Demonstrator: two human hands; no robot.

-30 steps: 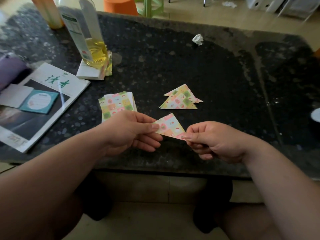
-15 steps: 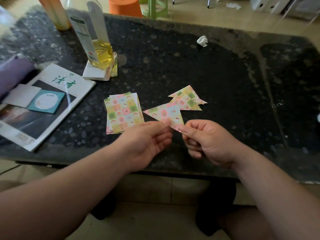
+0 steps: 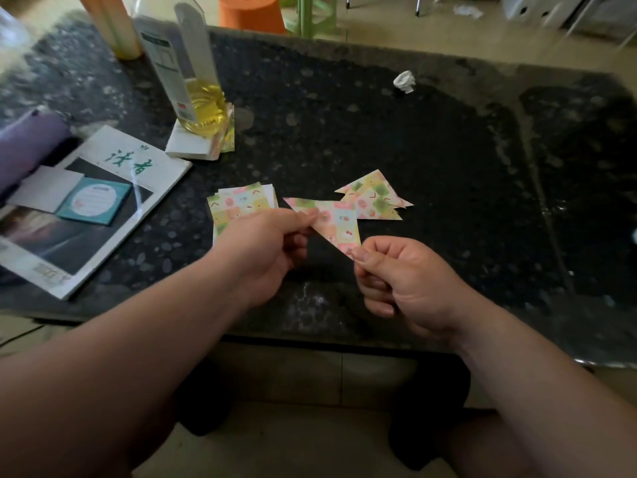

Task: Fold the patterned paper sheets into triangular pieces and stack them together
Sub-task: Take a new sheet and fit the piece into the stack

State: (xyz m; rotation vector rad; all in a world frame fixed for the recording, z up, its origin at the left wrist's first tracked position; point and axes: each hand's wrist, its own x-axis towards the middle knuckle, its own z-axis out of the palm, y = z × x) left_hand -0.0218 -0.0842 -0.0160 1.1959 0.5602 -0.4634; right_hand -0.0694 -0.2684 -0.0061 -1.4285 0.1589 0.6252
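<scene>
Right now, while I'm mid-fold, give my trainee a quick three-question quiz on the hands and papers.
1. True or false: the left hand is empty.
2. The pile of finished triangles lies: a) left of the flat sheets, b) right of them, c) under them.
3. Fill in: the right hand pinches the held triangle's ____ corner (near/far).
Key: 1 false, it pinches the held triangle. 2 b. 3 near.
</scene>
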